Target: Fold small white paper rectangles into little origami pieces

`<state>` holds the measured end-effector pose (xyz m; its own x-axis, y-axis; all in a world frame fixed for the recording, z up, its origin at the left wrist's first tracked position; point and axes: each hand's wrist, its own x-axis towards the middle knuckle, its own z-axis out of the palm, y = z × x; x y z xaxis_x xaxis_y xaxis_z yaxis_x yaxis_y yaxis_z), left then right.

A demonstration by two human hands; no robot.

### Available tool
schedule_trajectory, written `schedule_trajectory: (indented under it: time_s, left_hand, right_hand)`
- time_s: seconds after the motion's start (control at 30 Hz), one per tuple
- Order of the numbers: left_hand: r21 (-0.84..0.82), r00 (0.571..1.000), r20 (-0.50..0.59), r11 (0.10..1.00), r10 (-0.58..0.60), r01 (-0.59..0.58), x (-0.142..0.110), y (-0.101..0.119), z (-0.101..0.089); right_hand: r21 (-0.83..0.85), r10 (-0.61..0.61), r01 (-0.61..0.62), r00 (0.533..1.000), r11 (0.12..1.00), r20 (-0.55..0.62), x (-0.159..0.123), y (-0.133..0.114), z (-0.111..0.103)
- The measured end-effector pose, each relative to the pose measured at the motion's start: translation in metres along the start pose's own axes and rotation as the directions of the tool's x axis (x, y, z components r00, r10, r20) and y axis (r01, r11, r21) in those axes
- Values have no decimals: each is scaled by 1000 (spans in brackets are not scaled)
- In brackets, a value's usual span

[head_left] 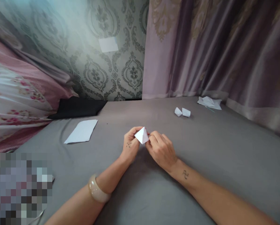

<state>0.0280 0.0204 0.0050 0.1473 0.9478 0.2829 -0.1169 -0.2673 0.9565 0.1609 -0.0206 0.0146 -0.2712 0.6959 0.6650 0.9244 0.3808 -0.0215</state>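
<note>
Both forearms reach in from the bottom of the view, resting on a grey sheet. The left hand is curled, its fingers closed around the left side of a white paper piece. The right hand is also closed, pinching the piece's right edge between thumb and fingers. The piece sits between the hands, just above the sheet, folded into a pointed, faceted shape with its tip up. A pale bangle circles the left wrist.

Progress, as judged from the scene: folding is under way, with paper already worked into shape. Two small folded pieces lie close together on the sheet, well ahead of the hands. Whether the piece in hand is finished cannot be told. A flat paper stack lies to the left, apparently unfolded; its sheet count cannot be told. Farther right, by the curtain, sits a loose paper heap, its state unclear.

Around the sheet: black cloth at the far edge, floral bedding on the left, and damask wallpaper behind. A pixelated patch hides the lower left corner.
</note>
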Motion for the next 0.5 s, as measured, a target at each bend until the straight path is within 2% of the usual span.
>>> schedule_trajectory:
  time_s: [0.07, 0.13, 0.2, 0.23, 0.3, 0.33, 0.4, 0.5]
  left_hand:
    - [82, 998, 10, 995, 59, -60, 1, 1, -3]
    - [164, 994, 18, 980, 109, -111, 2, 2, -5]
    - [184, 991, 36, 974, 125, -130, 2, 2, -6]
    - [173, 991, 49, 976, 128, -134, 2, 1, -6]
    - [148, 989, 85, 980, 124, -136, 0, 0, -5]
    - [140, 987, 105, 981, 118, -132, 0, -1, -4]
    - [130, 986, 140, 985, 94, -112, -2, -2, -3]
    - [88, 984, 174, 994, 43, -59, -3, 0, -1]
  right_hand:
    - [159, 83, -97, 992, 983, 93, 2, 6, 0]
    - [350, 232, -294, 950, 890, 206, 8, 14, 0]
    - [524, 384, -489, 872, 698, 303, 16, 23, -3]
    - [609, 413, -544, 838, 578, 357, 19, 26, -5]
    - [729, 383, -582, 805, 362, 453, 26, 30, -9]
    - [761, 354, -583, 802, 286, 481, 28, 30, -11]
    - [789, 316, -584, 798, 193, 513, 30, 28, -15]
    - [785, 310, -611, 769, 104, 558, 30, 25, -18]
